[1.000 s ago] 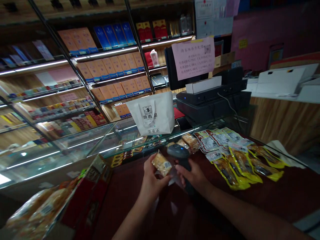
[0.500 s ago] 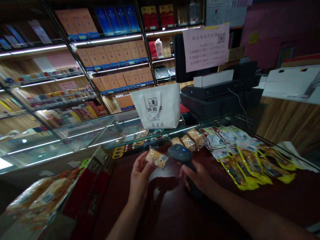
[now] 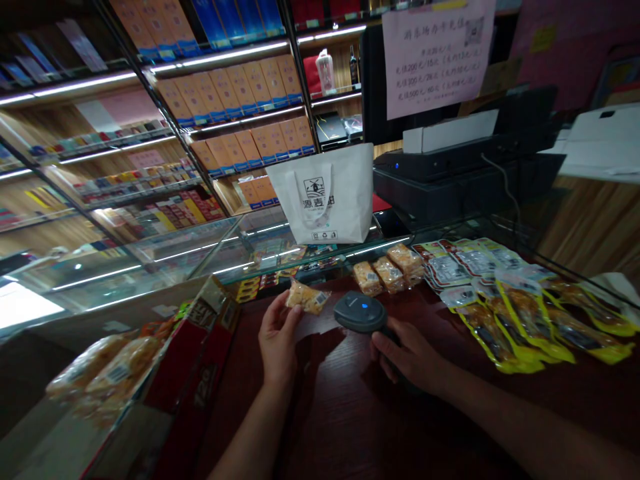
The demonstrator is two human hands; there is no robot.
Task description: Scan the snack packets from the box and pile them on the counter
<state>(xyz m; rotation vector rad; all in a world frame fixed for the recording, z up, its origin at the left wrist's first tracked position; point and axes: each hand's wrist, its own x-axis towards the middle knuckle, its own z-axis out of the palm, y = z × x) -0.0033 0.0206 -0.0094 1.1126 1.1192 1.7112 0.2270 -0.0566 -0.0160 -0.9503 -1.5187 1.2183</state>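
Observation:
My left hand (image 3: 280,333) pinches a small clear-wrapped pastry snack (image 3: 307,297) between thumb and fingers, with a barcode label at its right side. My right hand (image 3: 407,353) is wrapped round the handle of a dark barcode scanner (image 3: 360,312), which shows a blue light on top. The scanner's head is close to the right end of the snack, with a small gap between them. Both are held above the dark red-brown counter (image 3: 330,413). Behind the scanner stand several wrapped pastry blocks (image 3: 389,272).
Yellow-edged packs of meat (image 3: 520,320) and silver flat packs (image 3: 465,260) lie at the right. A white tote bag (image 3: 325,197) stands on the glass case, beside a monitor with a paper notice (image 3: 437,60). An open carton (image 3: 200,353) holding wrapped bread (image 3: 115,367) is at the left.
The view has tilted down and shifted left, so the bag and packs appear farther right. The snack has turned slightly, its barcode less squarely in view. Both hands keep their hold.

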